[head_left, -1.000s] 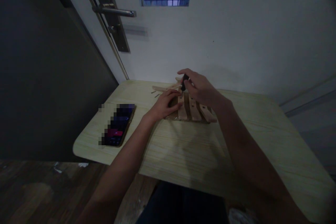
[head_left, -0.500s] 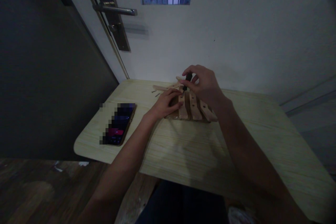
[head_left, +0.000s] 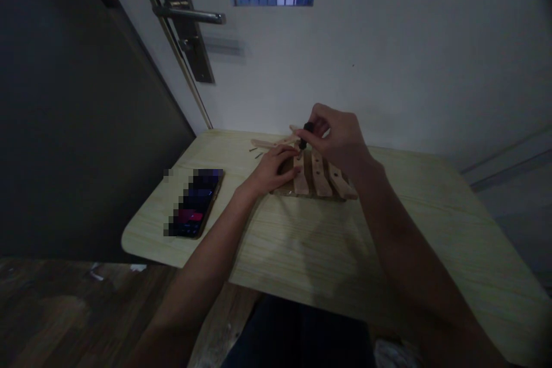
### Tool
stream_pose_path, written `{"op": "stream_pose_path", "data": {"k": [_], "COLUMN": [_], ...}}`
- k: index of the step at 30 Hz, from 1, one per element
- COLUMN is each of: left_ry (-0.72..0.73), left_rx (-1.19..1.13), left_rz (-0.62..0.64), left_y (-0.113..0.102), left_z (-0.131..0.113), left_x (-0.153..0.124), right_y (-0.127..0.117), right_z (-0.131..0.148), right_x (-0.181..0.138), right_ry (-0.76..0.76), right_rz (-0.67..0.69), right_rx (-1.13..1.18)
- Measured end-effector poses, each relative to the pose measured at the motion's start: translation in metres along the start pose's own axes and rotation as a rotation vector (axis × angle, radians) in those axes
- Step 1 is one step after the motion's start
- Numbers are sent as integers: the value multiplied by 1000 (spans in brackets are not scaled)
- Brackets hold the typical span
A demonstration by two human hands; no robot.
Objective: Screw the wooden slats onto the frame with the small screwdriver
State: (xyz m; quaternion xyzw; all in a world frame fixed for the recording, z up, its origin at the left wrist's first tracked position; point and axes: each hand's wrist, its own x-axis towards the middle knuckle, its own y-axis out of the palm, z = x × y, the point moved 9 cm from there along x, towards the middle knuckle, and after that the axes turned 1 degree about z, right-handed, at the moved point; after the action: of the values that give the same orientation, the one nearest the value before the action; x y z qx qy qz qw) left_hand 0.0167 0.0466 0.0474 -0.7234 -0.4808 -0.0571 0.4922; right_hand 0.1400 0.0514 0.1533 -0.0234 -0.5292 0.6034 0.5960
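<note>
Between the thumb and fingers of my right hand (head_left: 338, 133) is the dark handle of a screwdriver (head_left: 304, 139), its shaft slanting down to a hole in the leftmost upright wooden piece (head_left: 301, 181). My left hand (head_left: 272, 168) grips that same piece from its left side, fingertips near the screwdriver tip and thumb lower down. Two more pale wooden pieces with holes, a middle one (head_left: 319, 175) and a right one (head_left: 340, 183), lie alongside on a brown board (head_left: 282, 190). My left hand partly covers this board.
Behind my left hand lie a loose wooden piece (head_left: 262, 144) and a couple of thin screws (head_left: 258, 155). A phone (head_left: 200, 201) rests on the left of the light wooden table (head_left: 276, 247). A white door with a metal handle (head_left: 194, 15) stands behind the table.
The fingers of my right hand have shifted around the screwdriver handle, the index finger drawing back to the right. My left hand stays in place on the wooden piece.
</note>
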Motion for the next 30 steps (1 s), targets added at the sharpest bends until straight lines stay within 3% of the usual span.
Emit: {"op": "stream_pose_path", "data": {"k": [4, 12, 18, 23, 30], "left_ry": [10, -28, -17, 7, -10], "left_rx": [-1, 19, 5, 11, 20], "left_rz": [-8, 19, 2, -9, 2], "left_y": [-1, 0, -1, -1, 0], "left_z": [-1, -1, -1, -1, 1], "left_x": [0, 1, 0, -1, 0], "right_y": [5, 16, 13, 10, 18], "right_z": [-3, 4, -2, -8, 4], "right_x": [-1, -9, -5, -5, -11], "right_ry": [11, -144, -63, 35, -130], "right_rz": [6, 66, 81, 52, 48], "right_rx": [14, 12, 21, -146, -160]}}
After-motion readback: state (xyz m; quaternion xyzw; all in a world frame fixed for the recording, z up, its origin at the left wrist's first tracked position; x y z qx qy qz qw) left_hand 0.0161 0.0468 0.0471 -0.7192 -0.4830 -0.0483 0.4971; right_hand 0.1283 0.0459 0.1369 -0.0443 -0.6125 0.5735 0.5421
